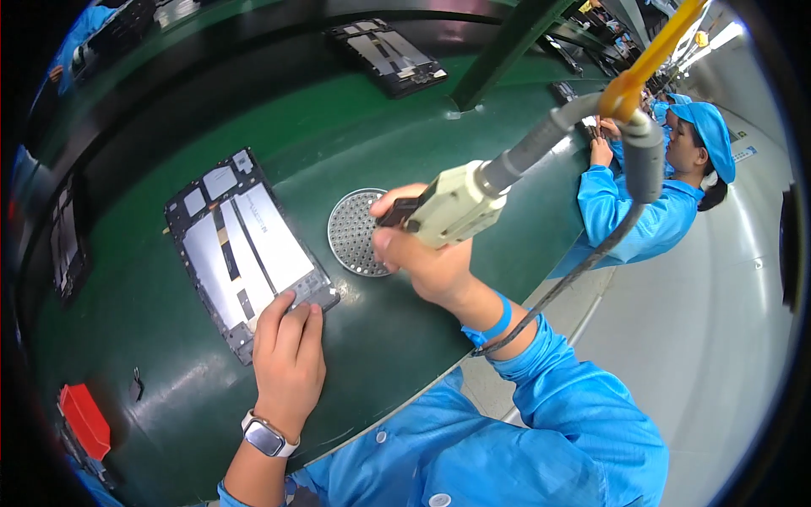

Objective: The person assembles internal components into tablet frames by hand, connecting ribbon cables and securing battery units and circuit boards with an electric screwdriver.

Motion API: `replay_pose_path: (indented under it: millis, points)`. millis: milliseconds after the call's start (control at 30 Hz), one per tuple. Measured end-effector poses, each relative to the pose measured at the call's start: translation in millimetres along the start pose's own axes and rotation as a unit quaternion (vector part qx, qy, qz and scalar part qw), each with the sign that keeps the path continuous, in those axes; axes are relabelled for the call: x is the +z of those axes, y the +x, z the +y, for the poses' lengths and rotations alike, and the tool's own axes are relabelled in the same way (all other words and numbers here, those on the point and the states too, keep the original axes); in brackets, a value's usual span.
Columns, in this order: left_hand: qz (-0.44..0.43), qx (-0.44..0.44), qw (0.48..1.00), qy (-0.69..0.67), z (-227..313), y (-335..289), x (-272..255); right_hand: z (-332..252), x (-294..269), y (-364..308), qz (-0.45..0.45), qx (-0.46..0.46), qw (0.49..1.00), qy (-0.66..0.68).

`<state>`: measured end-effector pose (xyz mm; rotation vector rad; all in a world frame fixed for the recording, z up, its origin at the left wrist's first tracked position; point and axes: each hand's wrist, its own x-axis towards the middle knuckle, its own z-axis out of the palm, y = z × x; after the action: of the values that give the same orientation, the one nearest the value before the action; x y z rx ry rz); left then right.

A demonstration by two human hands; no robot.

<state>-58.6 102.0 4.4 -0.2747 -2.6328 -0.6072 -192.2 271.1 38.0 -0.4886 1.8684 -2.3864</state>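
An opened tablet (274, 241) with silver battery cells and a black frame lies tilted on the green bench mat. My left hand (290, 359) rests its outstretched fingertips on the tablet's near edge, without gripping it. My right hand (435, 262) is wrapped round a pale electric screwdriver (463, 205), its grey hose and cable running up to the right. Both are over the right part of a round metal tray full of small holes (348, 232). The hand hides the screwdriver's tip, so I cannot tell whether it touches the tray.
Another opened tablet (389, 57) lies at the back, and one more (68, 241) at the far left. A green post (507, 59) rises from the bench. A red bin (85, 421) stands at the lower left, near a small black part (137, 385). A co-worker in blue (650, 203) sits to the right.
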Motion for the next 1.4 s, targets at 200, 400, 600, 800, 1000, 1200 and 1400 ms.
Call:
replay_pose_path:
  millis: [200,400,600,800,1000,1200,1400]
  points:
    - [-0.002,-0.008,1.0,0.0,2.5,-1.3,0.0,-1.8,3.7,-1.5,-0.035,0.009,0.999,-0.014]
    - [0.0,-0.009,1.0,-0.008,2.5,0.0,0.0,8.1,8.3,0.5,-0.039,0.008,0.999,-0.002]
    - [0.005,-0.005,1.0,-0.005,2.2,0.5,-0.6,12.9,9.4,-1.0,-0.043,0.005,0.999,0.004]
    - [0.005,-0.005,1.0,-0.011,1.8,-2.4,-1.5,14.8,9.2,-4.2,-0.041,0.008,0.999,0.005]
    - [0.0,-0.014,1.0,-0.024,-1.1,-2.8,-7.7,16.0,14.2,-5.2,-0.027,-0.001,1.0,-0.014]
    - [0.02,-0.016,1.0,-0.006,-11.6,-12.3,-20.4,-10.0,28.9,-2.4,-0.101,-0.042,0.994,0.004]
    - [0.051,-0.017,0.998,-0.043,-17.3,-14.7,-16.5,-1.1,73.4,-14.2,-0.125,0.015,0.991,0.034]
